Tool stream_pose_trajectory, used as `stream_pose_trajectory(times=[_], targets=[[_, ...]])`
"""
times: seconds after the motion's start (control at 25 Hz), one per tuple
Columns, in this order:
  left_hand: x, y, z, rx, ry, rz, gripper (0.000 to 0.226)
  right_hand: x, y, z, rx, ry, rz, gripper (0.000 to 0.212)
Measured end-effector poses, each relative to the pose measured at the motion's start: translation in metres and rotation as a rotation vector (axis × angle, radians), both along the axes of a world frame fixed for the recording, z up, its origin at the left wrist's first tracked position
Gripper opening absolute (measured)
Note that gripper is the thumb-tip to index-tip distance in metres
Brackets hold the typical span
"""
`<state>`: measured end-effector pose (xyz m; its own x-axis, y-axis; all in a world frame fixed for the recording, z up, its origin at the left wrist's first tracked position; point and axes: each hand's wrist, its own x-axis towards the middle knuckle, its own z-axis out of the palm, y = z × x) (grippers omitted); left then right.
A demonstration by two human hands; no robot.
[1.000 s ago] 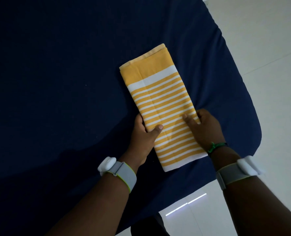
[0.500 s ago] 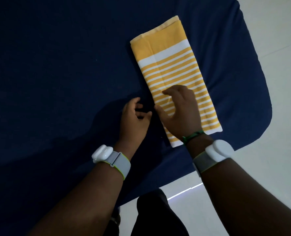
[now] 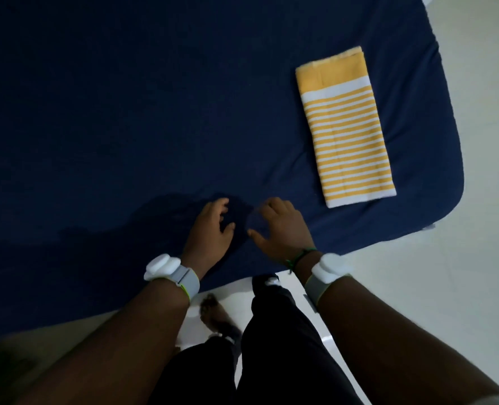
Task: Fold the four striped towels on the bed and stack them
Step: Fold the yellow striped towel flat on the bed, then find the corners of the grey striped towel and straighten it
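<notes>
Bed (image 3: 125, 112): dark blue sheet fills the left and centre of the view; no other towels show on it.
Left hand (image 3: 211, 229): just above the sheet near the bed's near edge, fingers loosely spread, holding nothing.
Right hand (image 3: 280, 229): just beside the left, fingers relaxed and parted, also empty — apart from the towel.
Towel (image 3: 346, 127): yellow and white stripes, folded into a long rectangle, flat on the sheet near the bed's right corner, up and to the right of both hands.
Floor (image 3: 476, 287): pale tiles at right and below; a bare foot and dark trousers show at the bed's edge.
Progress: one towel looks folded and set down; by my reading three more remain, and no stack has begun. The others are out of view.
Change: half a second ago the right hand lay on the towel, with the left close beside it. Now both have let go and drawn off to the left — the view has swung that way too.
</notes>
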<state>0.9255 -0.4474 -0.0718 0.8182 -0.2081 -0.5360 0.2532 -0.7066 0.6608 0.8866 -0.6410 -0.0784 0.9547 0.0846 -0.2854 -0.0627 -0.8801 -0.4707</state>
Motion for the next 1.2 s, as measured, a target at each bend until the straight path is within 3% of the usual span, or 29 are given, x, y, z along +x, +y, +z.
stream_pose_trajectory(times=[0.28, 0.48, 0.64, 0.76, 1.04, 1.2], targets=[[-0.058, 0.122, 0.145, 0.054, -0.151, 0.013, 0.055, -0.025, 0.109, 0.149, -0.015, 0.04, 0.177, 0.058], [-0.096, 0.193, 0.218, 0.124, -0.25, 0.029, 0.038, -0.031, 0.177, 0.228, 0.045, 0.104, 0.384, 0.058], [-0.147, 0.245, 0.255, 0.072, -0.177, 0.28, 0.037, -0.033, 0.219, 0.267, -0.006, 0.111, 0.652, 0.055], [-0.213, 0.266, 0.268, 0.108, -0.229, 0.534, 0.044, -0.042, 0.251, 0.291, -0.069, 0.117, 0.881, 0.056], [-0.381, 0.222, 0.262, 0.058, -0.206, 1.129, 0.067, -0.123, 0.308, 0.302, -0.075, 0.12, 1.362, 0.054], [-0.491, 0.185, 0.266, 0.066, -0.08, 1.392, 0.037, -0.222, 0.333, 0.28, -0.106, 0.162, 1.592, 0.052]])
